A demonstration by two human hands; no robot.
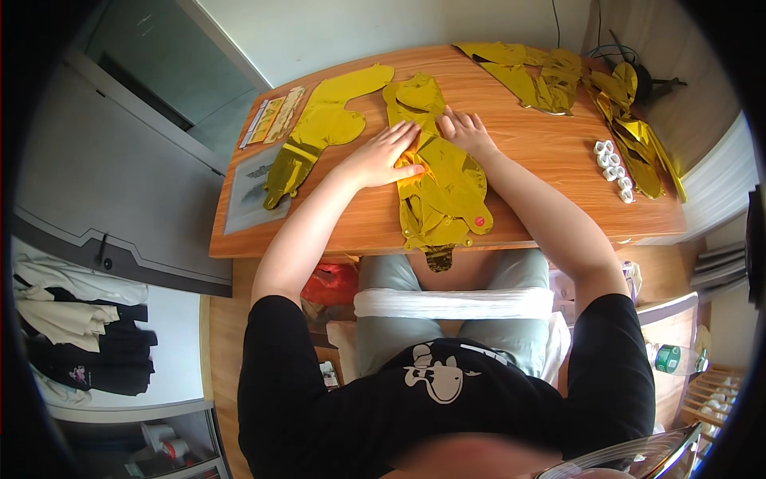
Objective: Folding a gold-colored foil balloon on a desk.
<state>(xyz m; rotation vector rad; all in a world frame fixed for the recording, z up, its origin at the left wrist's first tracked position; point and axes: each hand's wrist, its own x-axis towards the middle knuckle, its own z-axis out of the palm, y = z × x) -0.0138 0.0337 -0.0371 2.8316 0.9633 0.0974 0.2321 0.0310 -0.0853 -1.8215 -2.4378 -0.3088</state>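
Note:
A flat, uninflated gold foil balloon point(459, 172) lies on the wooden table in front of me, partly folded and wrinkled. Its lower tab hangs over the near edge, and a small red round sticker point(479, 222) shows near its lower right corner. My left hand point(389, 156) rests on the balloon's left side, fingers stretched out and thumb spread over the creased foil. Farther right, my right hand point(467, 134) lies along the balloon's upper right edge with its fingers apart. Neither hand grips anything that I can see.
Another flat gold balloon point(327, 116) lies left, partly over a clear plastic bag point(243, 199), near printed strips point(271, 118). More gold foil point(550, 80) spreads at the far right. Several small white rolls point(610, 164) sit beside it. A bottle point(674, 358) is lower right.

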